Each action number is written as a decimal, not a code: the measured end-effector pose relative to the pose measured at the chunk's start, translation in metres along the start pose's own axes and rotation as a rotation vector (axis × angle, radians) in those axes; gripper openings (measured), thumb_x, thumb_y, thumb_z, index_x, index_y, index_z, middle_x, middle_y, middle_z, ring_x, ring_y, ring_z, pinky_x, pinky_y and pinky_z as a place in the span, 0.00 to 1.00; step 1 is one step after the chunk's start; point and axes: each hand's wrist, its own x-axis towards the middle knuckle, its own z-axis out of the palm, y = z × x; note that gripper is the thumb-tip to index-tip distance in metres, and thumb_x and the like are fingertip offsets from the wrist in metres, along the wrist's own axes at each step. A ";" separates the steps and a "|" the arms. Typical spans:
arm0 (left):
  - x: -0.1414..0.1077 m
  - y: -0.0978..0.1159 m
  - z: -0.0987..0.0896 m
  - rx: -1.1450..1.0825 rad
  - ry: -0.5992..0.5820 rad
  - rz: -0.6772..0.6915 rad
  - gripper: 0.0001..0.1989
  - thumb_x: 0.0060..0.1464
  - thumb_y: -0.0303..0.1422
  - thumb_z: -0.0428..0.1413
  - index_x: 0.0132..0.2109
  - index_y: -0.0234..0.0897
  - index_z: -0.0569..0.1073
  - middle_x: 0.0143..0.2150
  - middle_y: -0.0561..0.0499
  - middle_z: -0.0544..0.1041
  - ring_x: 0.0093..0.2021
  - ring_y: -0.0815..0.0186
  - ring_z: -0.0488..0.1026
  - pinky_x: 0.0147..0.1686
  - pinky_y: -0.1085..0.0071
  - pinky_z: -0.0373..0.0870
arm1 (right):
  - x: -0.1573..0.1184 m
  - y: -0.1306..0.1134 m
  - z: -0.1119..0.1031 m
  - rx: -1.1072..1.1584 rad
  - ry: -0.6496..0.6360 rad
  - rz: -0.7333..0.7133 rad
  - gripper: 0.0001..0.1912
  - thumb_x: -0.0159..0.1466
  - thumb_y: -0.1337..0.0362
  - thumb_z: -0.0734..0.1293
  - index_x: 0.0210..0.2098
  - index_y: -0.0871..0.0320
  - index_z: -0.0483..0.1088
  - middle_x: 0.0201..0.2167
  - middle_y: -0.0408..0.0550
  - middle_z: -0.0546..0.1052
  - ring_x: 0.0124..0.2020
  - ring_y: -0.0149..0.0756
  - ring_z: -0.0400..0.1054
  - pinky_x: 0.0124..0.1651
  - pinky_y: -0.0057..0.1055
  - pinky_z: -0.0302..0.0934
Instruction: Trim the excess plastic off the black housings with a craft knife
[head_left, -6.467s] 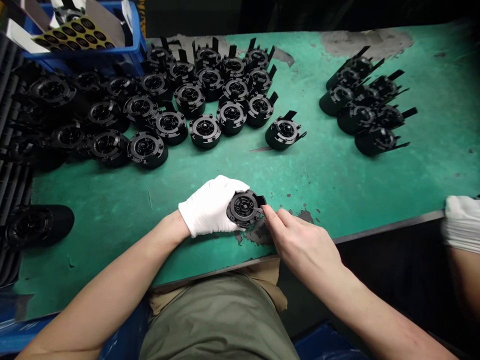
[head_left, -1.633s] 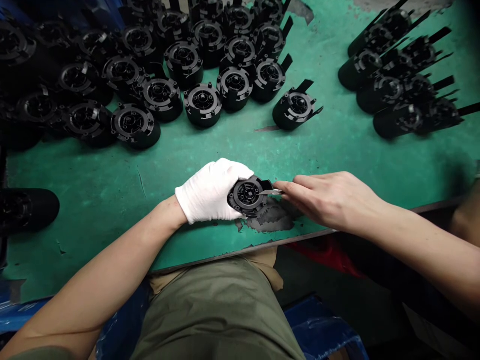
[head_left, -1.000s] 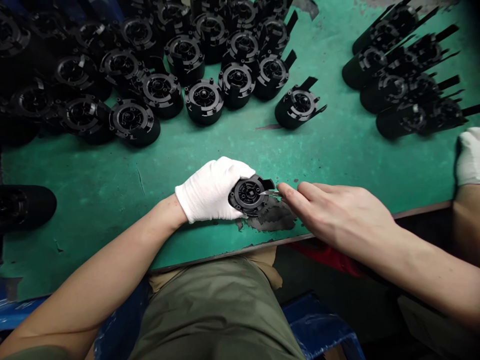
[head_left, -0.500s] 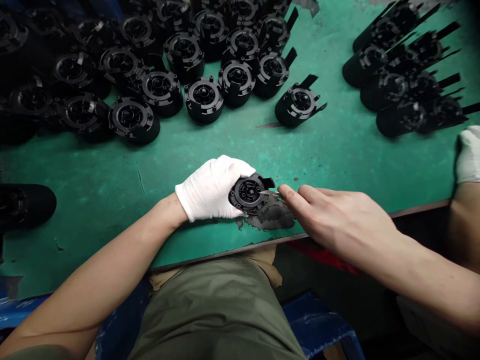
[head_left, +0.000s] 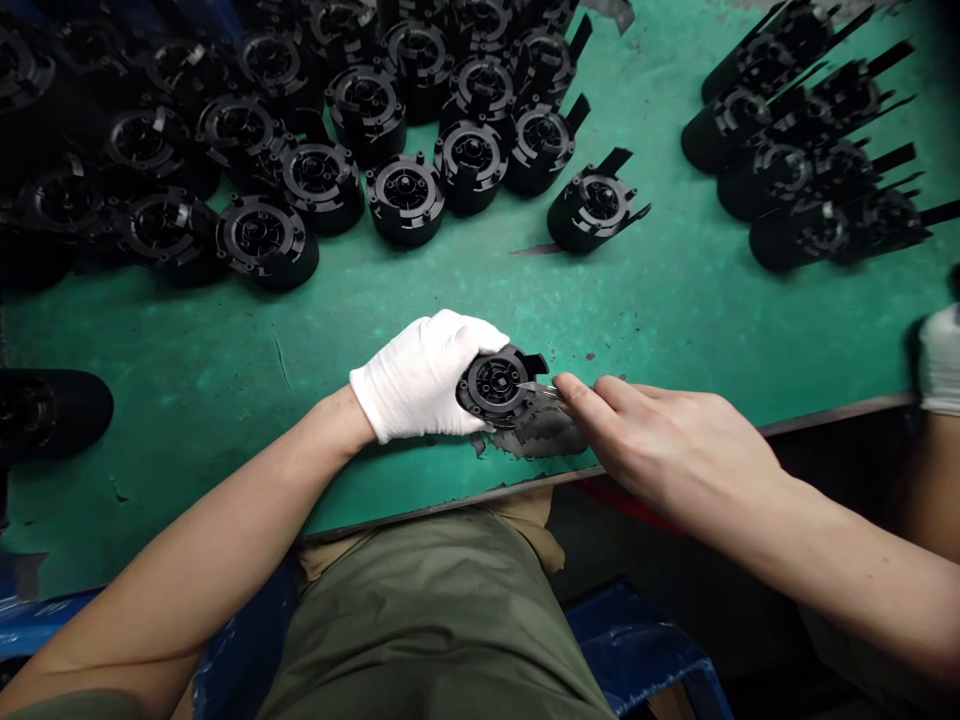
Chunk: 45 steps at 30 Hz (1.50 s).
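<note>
A: Where did we place the left hand [head_left: 431,378]?

B: Near the front edge of the green table [head_left: 382,285]. It wore a white glove, fingers and thumb wrapped round a black cup [head_left: 499,387] whose round, holed face tipped up toward us. 1 dark tab stuck out at the upper right.

A: Did that cup rest on the table?

B: We couldn't tell. It sat just beside a dark worn patch [head_left: 551,432].

A: And the right hand [head_left: 667,435]?

B: Bare, fingers closed in a pinch on a slim metal blade [head_left: 535,387]. The tip reached over the right side of the cup's face; touching or not, we couldn't make out.

A: What stood around?

B: Beyond the left hand, a crowd of similar cups [head_left: 407,195], packed close, ring faces up. Just right of them, apart, 1 lone cup [head_left: 589,210] with 2 tabs rising. Farther right, a smaller bunch [head_left: 765,180], tabs slanting up and right. At the left edge, 1 long black piece [head_left: 71,410].

A: Anybody else?

B: Another person's gloved hand [head_left: 943,358] at the right edge, blurred and cut off. We couldn't tell how its fingers were set.
</note>
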 end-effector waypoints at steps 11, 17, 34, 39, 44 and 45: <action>-0.001 -0.002 0.001 -0.009 0.033 0.012 0.30 0.56 0.45 0.72 0.61 0.39 0.77 0.61 0.38 0.84 0.60 0.44 0.83 0.64 0.48 0.78 | -0.004 0.004 0.011 0.104 0.017 -0.018 0.20 0.73 0.75 0.62 0.62 0.62 0.73 0.30 0.42 0.75 0.25 0.37 0.69 0.29 0.38 0.50; -0.010 0.001 0.008 -0.033 0.266 0.014 0.38 0.47 0.64 0.76 0.48 0.40 0.73 0.53 0.39 0.84 0.53 0.47 0.83 0.55 0.49 0.82 | -0.019 0.009 0.016 0.367 0.194 0.215 0.15 0.80 0.68 0.66 0.64 0.59 0.71 0.44 0.48 0.82 0.39 0.35 0.78 0.40 0.31 0.65; 0.004 0.018 0.016 -0.018 0.048 -0.032 0.49 0.52 0.58 0.77 0.72 0.42 0.71 0.67 0.37 0.82 0.66 0.40 0.83 0.66 0.46 0.80 | -0.023 -0.042 0.028 0.223 0.190 0.316 0.17 0.80 0.66 0.66 0.65 0.62 0.74 0.37 0.47 0.77 0.37 0.38 0.72 0.40 0.34 0.64; 0.000 0.014 0.021 0.024 0.096 0.007 0.50 0.54 0.56 0.76 0.74 0.40 0.69 0.69 0.36 0.81 0.67 0.39 0.81 0.69 0.45 0.78 | -0.019 -0.044 0.025 0.200 0.178 0.310 0.15 0.81 0.66 0.66 0.64 0.62 0.75 0.36 0.46 0.76 0.37 0.38 0.70 0.39 0.34 0.61; 0.000 0.016 0.020 0.022 0.090 0.008 0.46 0.56 0.55 0.74 0.73 0.41 0.70 0.69 0.37 0.82 0.68 0.41 0.81 0.69 0.46 0.78 | -0.018 -0.045 0.025 0.208 0.200 0.328 0.15 0.81 0.67 0.65 0.63 0.62 0.75 0.35 0.46 0.75 0.36 0.37 0.69 0.38 0.34 0.61; 0.001 0.016 0.019 0.019 0.088 0.007 0.45 0.57 0.55 0.74 0.73 0.42 0.70 0.69 0.38 0.82 0.68 0.41 0.81 0.69 0.46 0.78 | -0.019 -0.045 0.025 0.217 0.203 0.334 0.15 0.81 0.67 0.65 0.64 0.62 0.74 0.36 0.47 0.76 0.36 0.37 0.69 0.38 0.34 0.61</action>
